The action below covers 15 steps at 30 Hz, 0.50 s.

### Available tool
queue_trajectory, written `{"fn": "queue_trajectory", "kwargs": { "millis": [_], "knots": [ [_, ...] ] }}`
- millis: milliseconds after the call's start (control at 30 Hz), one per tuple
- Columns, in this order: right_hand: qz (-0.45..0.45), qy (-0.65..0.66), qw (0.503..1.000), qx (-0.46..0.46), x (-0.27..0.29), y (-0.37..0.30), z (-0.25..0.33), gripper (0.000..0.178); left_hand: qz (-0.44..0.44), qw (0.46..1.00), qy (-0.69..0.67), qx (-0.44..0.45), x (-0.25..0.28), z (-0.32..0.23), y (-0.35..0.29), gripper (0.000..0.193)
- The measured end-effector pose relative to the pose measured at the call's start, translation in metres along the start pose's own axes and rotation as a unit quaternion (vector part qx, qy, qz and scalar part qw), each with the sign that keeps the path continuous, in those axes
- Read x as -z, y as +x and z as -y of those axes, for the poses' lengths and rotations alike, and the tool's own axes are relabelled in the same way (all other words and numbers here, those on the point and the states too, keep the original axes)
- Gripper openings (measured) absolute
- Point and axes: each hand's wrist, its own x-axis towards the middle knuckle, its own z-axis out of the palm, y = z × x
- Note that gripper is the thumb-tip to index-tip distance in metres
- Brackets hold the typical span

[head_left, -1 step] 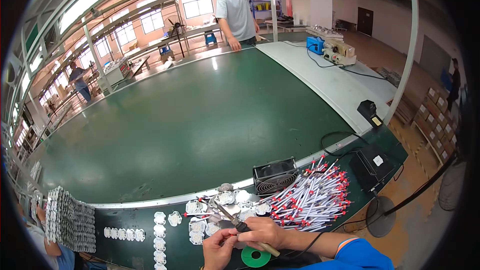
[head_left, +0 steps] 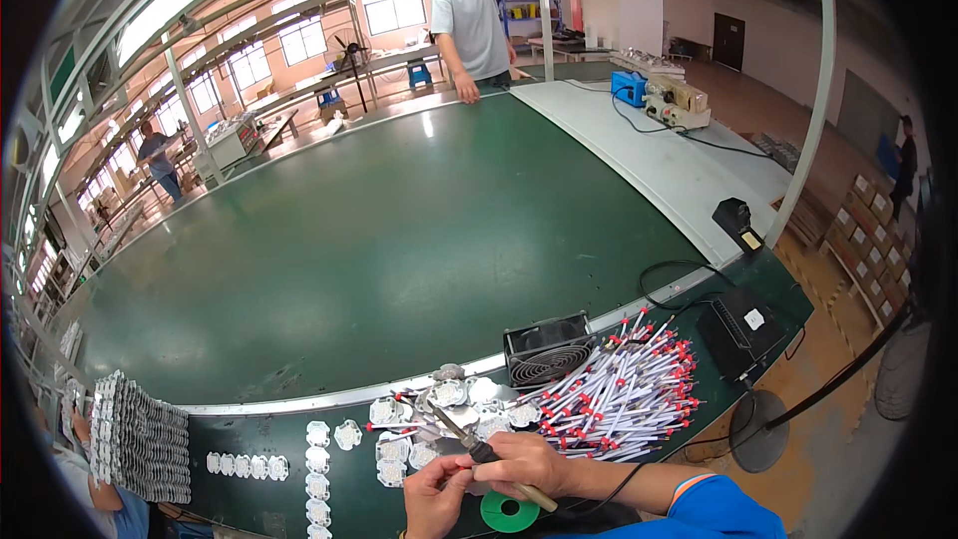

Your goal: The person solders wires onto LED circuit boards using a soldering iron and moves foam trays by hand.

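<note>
The right hand [head_left: 529, 461] is gripping a soldering iron [head_left: 483, 452], pointing it toward eleven o'clock; the left hand [head_left: 435, 499] is pressing fingertips together, on what I can't tell. Wires [head_left: 629, 391] are crowding two o'clock, a fan [head_left: 549, 364] blocking one.

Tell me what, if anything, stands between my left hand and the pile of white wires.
Your right hand does: it lies between your left hand and the pile of white wires, holding the soldering iron. The black fan stands farther back, off that direct line.
</note>
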Motion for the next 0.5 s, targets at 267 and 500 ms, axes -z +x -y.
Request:
{"fn": "queue_trajectory", "kwargs": {
  "millis": [267,500],
  "knots": [
    [0.029,-0.011,0.999,-0.011,0.004,-0.001,0.005,0.042,-0.013,1.0,0.0,-0.004,0.001,0.002,-0.004,0.012],
    [0.017,0.005,1.0,-0.01,0.006,0.005,0.002,0.031,-0.007,1.0,0.004,0.007,-0.001,-0.008,-0.001,0.012]
  ]
}}
